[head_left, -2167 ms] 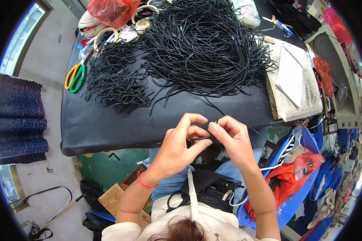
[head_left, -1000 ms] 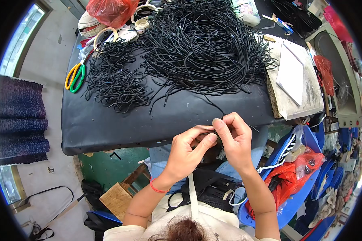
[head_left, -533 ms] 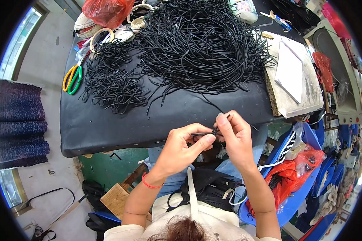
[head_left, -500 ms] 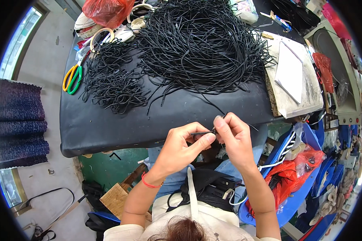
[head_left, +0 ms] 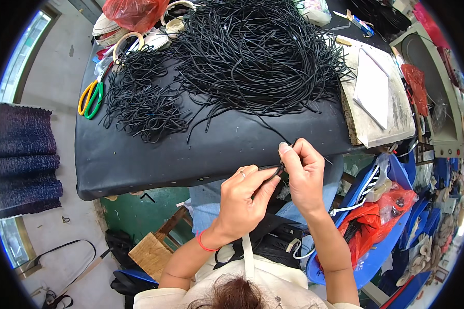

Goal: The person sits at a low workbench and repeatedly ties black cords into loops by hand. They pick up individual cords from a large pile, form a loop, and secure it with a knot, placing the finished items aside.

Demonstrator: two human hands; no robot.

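The left hand [head_left: 241,198] and the right hand [head_left: 304,172] meet at the near edge of the black padded table [head_left: 139,154], both pinching one short thin black rubber cord [head_left: 271,167] between fingertips, probably to bend it. The big heap of black cords [head_left: 258,51] lies further back, within reach.

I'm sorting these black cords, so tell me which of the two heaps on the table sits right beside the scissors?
The smaller heap of looped black cords, toward the table's left end, lies beside the yellow and green scissors. The big heap of long cords fills the middle, farther off.
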